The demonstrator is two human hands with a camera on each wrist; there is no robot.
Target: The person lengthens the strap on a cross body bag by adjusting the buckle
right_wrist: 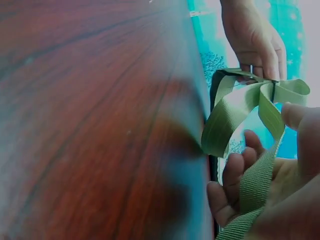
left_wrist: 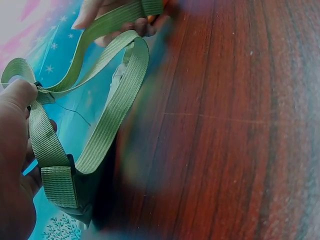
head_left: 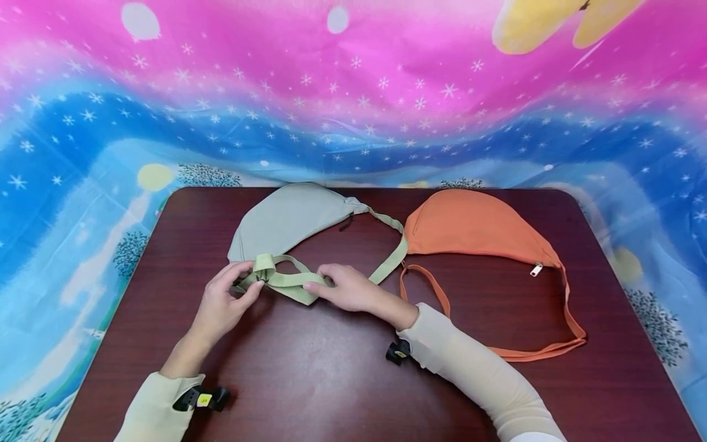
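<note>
A pale grey-green crescent sling bag lies at the back left of the table, its light green webbing strap looping toward me. My left hand pinches the strap between thumb and fingers, at a small dark slider where the webbing doubles into a loop. To its right, my right hand holds another stretch of the same strap, which crosses its palm under curled fingers. Between the two hands the webbing hangs in open loops. A second fixed fold of webbing shows beneath the left hand.
An orange sling bag lies at the back right, its strap trailing toward the table's right side. The dark wood table ends at a patterned cloth behind. Black wrist devices sit on both sleeves.
</note>
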